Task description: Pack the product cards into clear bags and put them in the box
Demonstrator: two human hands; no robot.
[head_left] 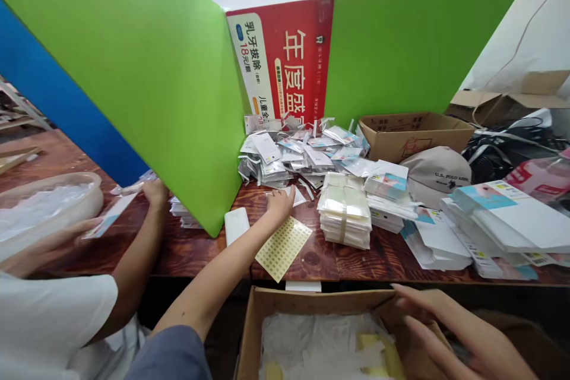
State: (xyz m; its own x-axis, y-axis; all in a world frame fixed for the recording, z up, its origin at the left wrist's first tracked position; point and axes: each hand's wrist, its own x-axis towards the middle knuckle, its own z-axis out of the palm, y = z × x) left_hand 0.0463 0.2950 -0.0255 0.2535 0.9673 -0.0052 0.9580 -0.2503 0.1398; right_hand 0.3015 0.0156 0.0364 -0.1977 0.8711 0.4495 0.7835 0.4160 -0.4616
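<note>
My left hand (280, 202) reaches forward over the wooden table (392, 255). Its fingers are stretched out and touch a small white packet (297, 195) at the edge of a pile of packets (303, 154). Just below that hand lies a yellow sticker sheet (284, 247). My right hand (449, 329) rests with its fingers spread on the rim of a cardboard box (267, 314) close to me. That box holds white and yellowish wrapping. Neither hand holds anything.
A person in a white shirt on the left holds a card (109, 217) beside a plastic tub (48, 202). Green divider boards (169, 83) stand behind. A stack of clear sleeves (345, 217), white packages (490, 219), a cap (439, 175) and an open carton (414, 130) fill the right.
</note>
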